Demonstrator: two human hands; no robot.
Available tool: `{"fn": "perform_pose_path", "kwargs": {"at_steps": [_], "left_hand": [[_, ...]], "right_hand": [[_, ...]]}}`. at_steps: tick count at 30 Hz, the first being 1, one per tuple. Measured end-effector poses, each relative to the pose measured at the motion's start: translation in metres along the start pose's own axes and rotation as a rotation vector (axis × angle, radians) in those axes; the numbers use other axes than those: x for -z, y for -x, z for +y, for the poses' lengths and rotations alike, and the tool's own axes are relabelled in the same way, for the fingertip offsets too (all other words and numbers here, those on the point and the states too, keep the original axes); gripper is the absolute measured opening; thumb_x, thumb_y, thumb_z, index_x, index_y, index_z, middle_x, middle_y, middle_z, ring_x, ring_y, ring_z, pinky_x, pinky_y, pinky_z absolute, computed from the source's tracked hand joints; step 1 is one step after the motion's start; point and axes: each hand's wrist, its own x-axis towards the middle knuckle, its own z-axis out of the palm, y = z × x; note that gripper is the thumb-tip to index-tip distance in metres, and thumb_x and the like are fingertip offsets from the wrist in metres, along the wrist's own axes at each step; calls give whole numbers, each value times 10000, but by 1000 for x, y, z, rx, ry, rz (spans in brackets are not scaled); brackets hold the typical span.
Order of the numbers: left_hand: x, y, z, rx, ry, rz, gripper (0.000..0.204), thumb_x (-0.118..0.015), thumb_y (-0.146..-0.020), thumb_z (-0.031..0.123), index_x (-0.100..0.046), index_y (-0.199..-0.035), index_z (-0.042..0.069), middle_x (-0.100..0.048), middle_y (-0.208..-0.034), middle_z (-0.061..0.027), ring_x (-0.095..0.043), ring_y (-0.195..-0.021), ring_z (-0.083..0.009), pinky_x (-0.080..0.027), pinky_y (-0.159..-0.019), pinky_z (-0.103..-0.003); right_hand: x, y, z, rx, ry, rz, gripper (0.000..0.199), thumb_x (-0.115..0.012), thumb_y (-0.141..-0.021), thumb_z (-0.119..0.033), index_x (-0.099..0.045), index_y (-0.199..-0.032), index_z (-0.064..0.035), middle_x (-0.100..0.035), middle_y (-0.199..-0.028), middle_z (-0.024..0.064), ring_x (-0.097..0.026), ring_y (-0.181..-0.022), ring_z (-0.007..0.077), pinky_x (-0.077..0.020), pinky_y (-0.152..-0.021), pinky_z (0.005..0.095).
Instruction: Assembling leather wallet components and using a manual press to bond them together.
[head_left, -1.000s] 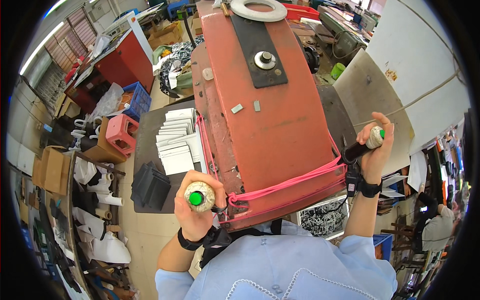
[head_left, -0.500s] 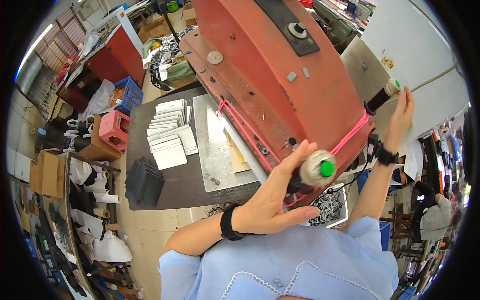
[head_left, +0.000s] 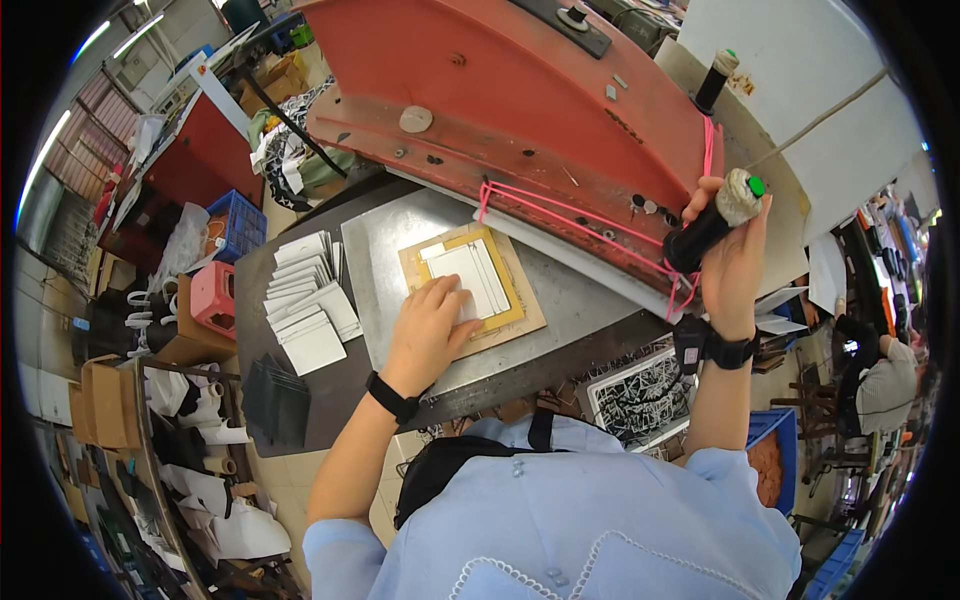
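Observation:
My left hand (head_left: 433, 328) rests over a white rectangular piece (head_left: 478, 282) lying on a yellow-edged cutting die (head_left: 513, 312). Its fingertips touch the piece, with the thumb spread apart from them. Beneath the die is a tan board (head_left: 528, 331) on the metal plate (head_left: 372, 262). My right hand (head_left: 732, 275) is closed around the near black handle (head_left: 697, 240) of the big red press arm (head_left: 480, 95). That handle has a cream wrapped top and a green cap; pink cord is tied about its base. The arm stands swung off the die.
Left of the plate lie stacked white pieces (head_left: 308, 300) and a dark stack (head_left: 277, 400). A white bin of black-and-white scraps (head_left: 640, 400) sits below the table edge, near a blue crate (head_left: 785, 450). A second handle (head_left: 716, 82) rises farther back.
The press arm has turned away to the far side, uncovering the die. My left hand has moved from beside the near handle onto the white piece; my right hand has moved from the far handle to the near one.

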Motion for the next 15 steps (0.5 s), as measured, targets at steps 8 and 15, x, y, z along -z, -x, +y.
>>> {"fn": "perform_pose_path", "kwargs": {"at_steps": [8, 15], "left_hand": [[-19, 4, -3, -237, -542, 32, 249, -580, -867, 113, -553, -1083, -8, -626, -1189, -212, -633, -1106, -336, -508, -912, -395], [14, -18, -7, -155, -274, 90, 282, -650, -831, 101, -561, -1079, 3, -679, -1020, -140, -663, -943, -284, -510, -830, -370]], "right_hand": [[-3, 1, 24, 557, 722, 375, 408, -584, -1013, -189, -498, -1359, 9, -566, -1265, 100, -544, -1098, 147, -450, -929, 301], [-93, 35, 78, 62, 730, -557, 340, -676, -910, -147, -617, -1237, -79, -635, -1113, 89, -633, -891, 165, -511, -722, 278]]}}
